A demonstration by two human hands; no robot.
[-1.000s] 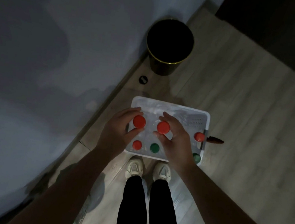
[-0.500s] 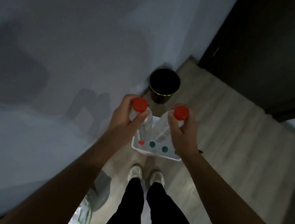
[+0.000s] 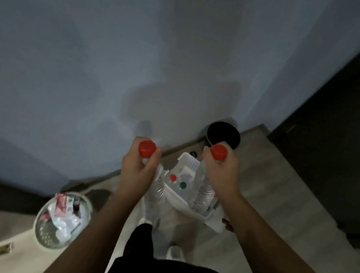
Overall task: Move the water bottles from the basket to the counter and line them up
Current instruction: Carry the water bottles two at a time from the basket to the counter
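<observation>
My left hand (image 3: 137,170) grips a clear water bottle (image 3: 157,187) by its neck, its red cap (image 3: 147,148) showing above my fingers. My right hand (image 3: 222,172) holds a second clear bottle (image 3: 201,191) the same way, red cap (image 3: 218,152) on top. Both bottles hang well above the white plastic basket (image 3: 188,162) on the floor below. In the basket I see a red cap (image 3: 173,177) and a green cap (image 3: 183,185) of bottles standing inside. The counter is not clearly in view.
A black round bin (image 3: 224,134) stands on the floor against the grey wall, beyond the basket. A wire-mesh bin (image 3: 62,219) with wrappers sits at lower left. A dark door (image 3: 333,122) fills the right. My legs and shoes are below.
Both hands closed on red-capped bottles in the basket, then lifted them out and up. My view has risen, so the basket now looks smaller and farther below.
</observation>
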